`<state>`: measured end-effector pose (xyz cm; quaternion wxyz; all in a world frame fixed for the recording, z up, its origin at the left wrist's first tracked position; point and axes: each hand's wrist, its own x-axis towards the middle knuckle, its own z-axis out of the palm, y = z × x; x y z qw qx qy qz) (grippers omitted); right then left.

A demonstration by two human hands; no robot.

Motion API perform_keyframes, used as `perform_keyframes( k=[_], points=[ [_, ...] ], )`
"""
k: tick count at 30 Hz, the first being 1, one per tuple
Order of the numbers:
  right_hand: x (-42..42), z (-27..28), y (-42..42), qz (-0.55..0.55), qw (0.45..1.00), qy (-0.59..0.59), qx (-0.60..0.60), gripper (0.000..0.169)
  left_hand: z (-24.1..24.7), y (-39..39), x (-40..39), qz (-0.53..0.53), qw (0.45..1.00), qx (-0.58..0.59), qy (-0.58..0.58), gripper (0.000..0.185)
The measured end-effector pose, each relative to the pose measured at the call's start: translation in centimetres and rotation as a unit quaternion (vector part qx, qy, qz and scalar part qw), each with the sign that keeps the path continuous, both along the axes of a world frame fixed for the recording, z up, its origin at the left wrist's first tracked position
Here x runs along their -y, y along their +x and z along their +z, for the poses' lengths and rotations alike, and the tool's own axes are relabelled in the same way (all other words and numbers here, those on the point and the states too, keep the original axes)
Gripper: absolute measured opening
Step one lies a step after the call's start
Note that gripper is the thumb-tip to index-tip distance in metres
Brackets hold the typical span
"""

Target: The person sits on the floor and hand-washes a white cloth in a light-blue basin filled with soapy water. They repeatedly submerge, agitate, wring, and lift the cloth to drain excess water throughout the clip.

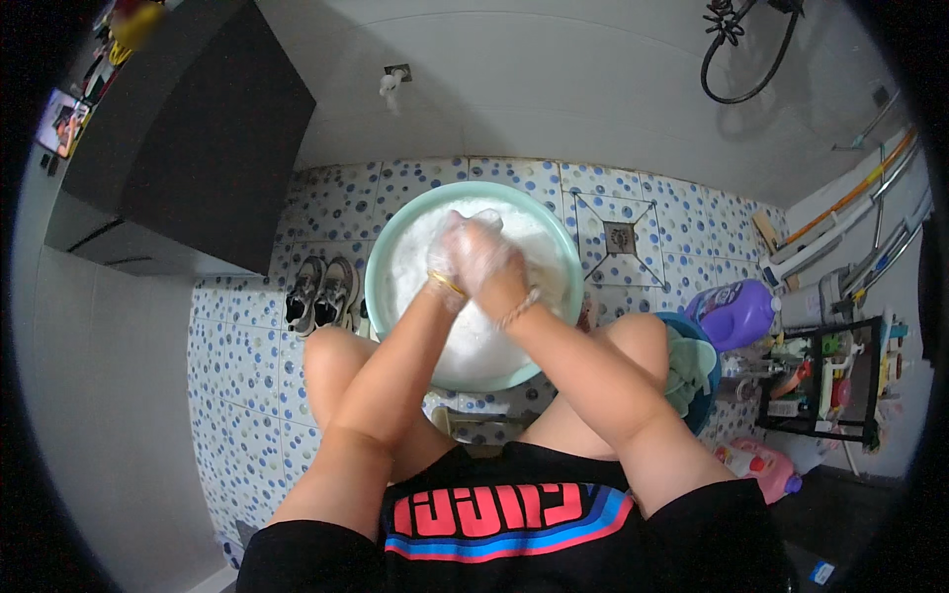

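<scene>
A round pale-green plastic basin stands on the floor before my knees, filled with thick white suds. Over its middle, my left hand and my right hand press together, both coated in foam. A gold bangle circles my left wrist and a beaded bracelet my right. Foam and overlapping fingers hide whether anything is between the hands. Whatever lies under the suds cannot be seen.
Sneakers sit left of the basin, near a dark cabinet. To the right are a floor drain, a purple detergent bottle, green cloth in a blue tub, a black rack and a pink bottle.
</scene>
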<state>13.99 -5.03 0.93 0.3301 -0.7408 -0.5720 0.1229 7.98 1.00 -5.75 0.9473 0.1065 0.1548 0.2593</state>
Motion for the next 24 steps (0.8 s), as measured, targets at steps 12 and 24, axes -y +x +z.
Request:
perform_keyframes(
  k=[12, 24],
  points=[
    [-0.9, 0.7, 6.9, 0.098, 0.971, 0.074, -0.204, 0.044, 6.1, -1.2, -1.4, -0.004, 0.896, -0.346, 0.279, 0.047],
    [1.3, 0.6, 6.9, 0.057, 0.998, -0.035, -0.019, 0.029, 1.6, -3.8, -1.0, -0.064, 0.686, -0.465, 0.556, 0.049]
  ],
)
